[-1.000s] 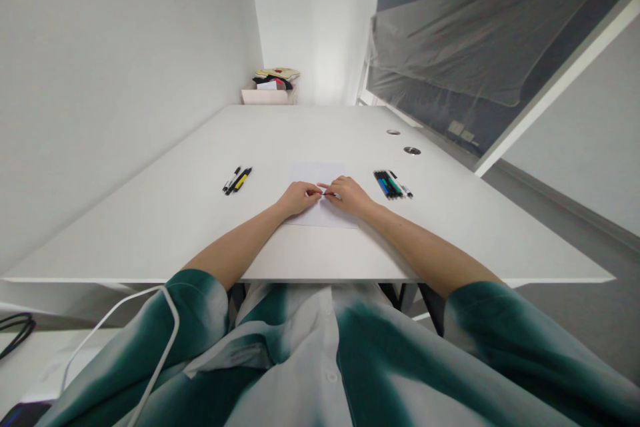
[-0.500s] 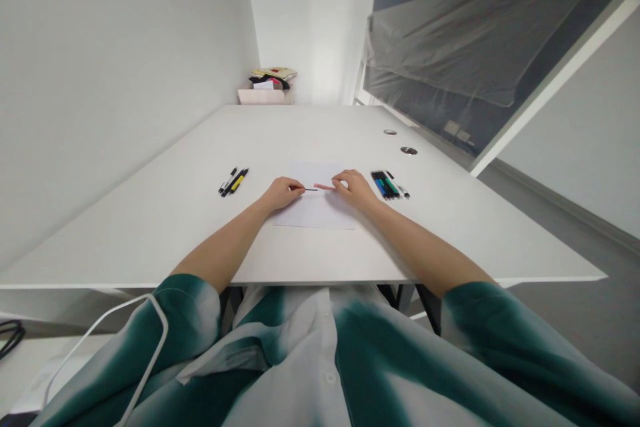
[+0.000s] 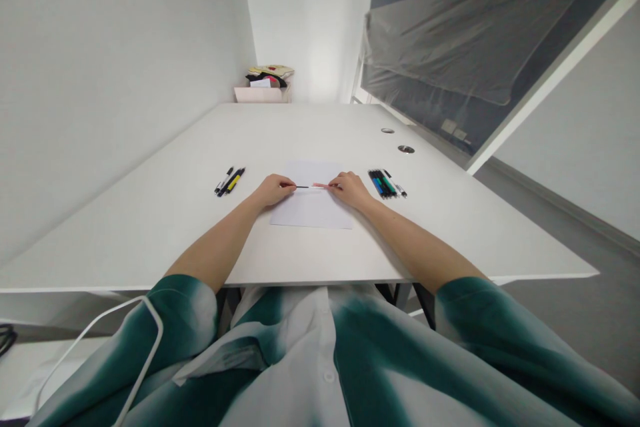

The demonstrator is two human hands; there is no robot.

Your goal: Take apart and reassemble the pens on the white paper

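Note:
My left hand (image 3: 274,191) is closed, its fingertips pinching a slim dark stick (image 3: 302,187) that points right. A thin whitish length (image 3: 314,187) continues from the stick's right end towards my right hand (image 3: 349,189). That hand is closed too, pinching a narrow pink piece (image 3: 320,185) whose free end points left. The small parts lie nearly in one line; whether the pink and whitish parts touch I cannot tell, nor their exact kind. Beneath both hands lies a sheet of white paper (image 3: 311,215) on the white table (image 3: 300,257).
Left of the paper lie a few pens (image 3: 230,181), one with yellow on it. A row of several pens (image 3: 384,183), with black, blue and green parts, lies to the right. Two round metal fittings (image 3: 406,149) sit farther back. A pink box (image 3: 260,95) stands beyond the table.
My left hand has drawn slightly left with the dark stick, widening the space between the hands. A whitish thin length now shows there. My right hand has hardly moved.

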